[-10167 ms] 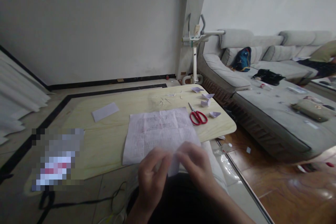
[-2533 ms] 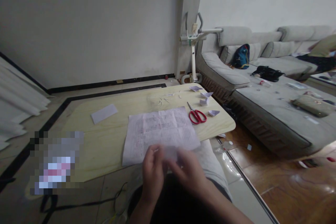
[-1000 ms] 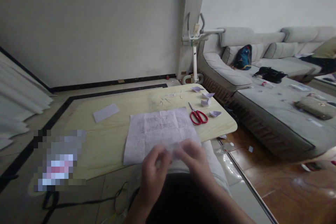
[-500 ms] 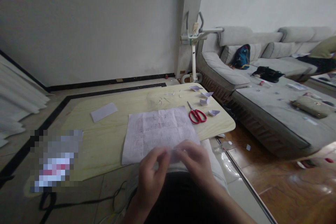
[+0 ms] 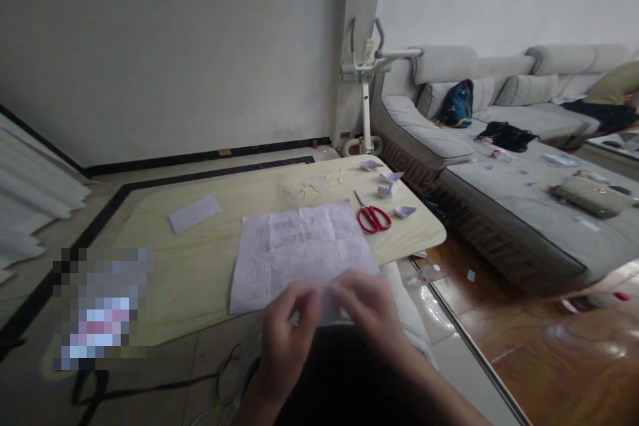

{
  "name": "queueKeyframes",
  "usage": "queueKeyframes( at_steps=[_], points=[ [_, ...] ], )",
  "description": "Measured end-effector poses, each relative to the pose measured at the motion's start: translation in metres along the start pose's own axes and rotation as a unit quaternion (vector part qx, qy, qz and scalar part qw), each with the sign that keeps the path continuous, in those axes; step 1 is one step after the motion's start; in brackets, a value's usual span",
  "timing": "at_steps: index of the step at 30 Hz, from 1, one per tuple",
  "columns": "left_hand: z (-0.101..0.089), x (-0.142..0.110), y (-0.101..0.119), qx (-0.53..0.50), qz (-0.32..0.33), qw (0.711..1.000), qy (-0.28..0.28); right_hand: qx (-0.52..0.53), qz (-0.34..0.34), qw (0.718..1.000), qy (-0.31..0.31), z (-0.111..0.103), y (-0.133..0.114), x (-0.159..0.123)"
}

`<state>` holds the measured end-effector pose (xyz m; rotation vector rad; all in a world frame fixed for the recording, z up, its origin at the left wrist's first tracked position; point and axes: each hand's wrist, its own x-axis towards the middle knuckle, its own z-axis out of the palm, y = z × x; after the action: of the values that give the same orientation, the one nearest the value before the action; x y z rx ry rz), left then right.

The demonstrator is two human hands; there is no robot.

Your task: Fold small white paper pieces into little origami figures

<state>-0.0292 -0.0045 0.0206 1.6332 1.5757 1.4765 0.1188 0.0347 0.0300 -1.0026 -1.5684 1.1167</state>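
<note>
Over the near edge of the table, my left hand (image 5: 292, 323) and my right hand (image 5: 370, 303) meet with fingers pinched on a small piece of paper (image 5: 328, 303). It is blurred and mostly covered by the fingers, so its folds cannot be made out. Just beyond them a large creased printed sheet (image 5: 299, 243) lies flat. Red-handled scissors (image 5: 373, 218) rest to its right, blades pointing away. Several small folded paper shapes (image 5: 405, 212) stand along the table's right end. Thin paper scraps (image 5: 309, 188) are scattered at the back.
The pale wooden table (image 5: 200, 266) bears a folded white paper (image 5: 194, 214) and a pixelated item (image 5: 102, 309) at left. A grey sofa (image 5: 524, 213) with bags stands to the right, where a person (image 5: 612, 96) sits. A white exercise machine (image 5: 366, 100) stands behind.
Between my fingers the small paper has been turned and shifted; more of it showed 2.5 seconds ago. Both hands stay close together. The things on the table have not moved.
</note>
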Motion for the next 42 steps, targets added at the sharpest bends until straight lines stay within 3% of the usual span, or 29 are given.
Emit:
queueKeyframes(
  at_steps=[6,11,17,35,42],
  points=[
    [0.003,0.001,0.001,-0.004,-0.035,0.999,0.009,-0.008,0.050,0.998,-0.026,0.001,-0.002,0.001],
    [0.007,-0.002,0.001,-0.026,-0.114,0.993,0.026,0.012,0.111,0.992,-0.057,0.002,-0.004,0.002],
    [0.010,-0.004,-0.001,-0.046,-0.175,0.983,0.016,0.035,0.123,0.990,-0.066,0.002,-0.002,0.002],
    [0.007,0.002,-0.009,-0.040,-0.126,0.991,-0.033,-0.056,0.031,0.996,-0.061,0.001,0.006,0.000],
    [0.006,0.000,-0.004,-0.026,-0.102,0.994,-0.002,-0.056,0.015,0.995,-0.078,0.001,0.002,-0.001]
  ],
)
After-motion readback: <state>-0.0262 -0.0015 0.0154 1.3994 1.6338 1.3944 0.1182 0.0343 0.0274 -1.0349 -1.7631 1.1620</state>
